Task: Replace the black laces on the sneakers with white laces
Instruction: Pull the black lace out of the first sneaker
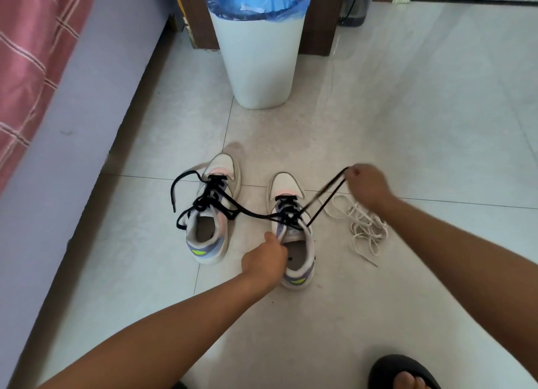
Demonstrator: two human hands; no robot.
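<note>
Toes in a black slipper (403, 371) show at the near right edge on a floor (407, 112) of pale glossy tiles. Farther out, two sneakers stand side by side, toes pointing away. On the right sneaker (294, 237), the left hand (266, 262) has its fingers curled round the collar at the tongue, whose small label is too blurred to read. Raised to the right, the right hand (368, 186) pinches a loop of black lace (326, 196) running taut from that shoe's eyelets. Black lace from the left sneaker (211, 211) trails loose. White laces (364, 228) lie heaped on the tiles just right of the sneakers. Beyond stand a white bin (257, 56) with a blue liner, a bed (35, 53) at left, and a water bottle (356, 2).
</note>
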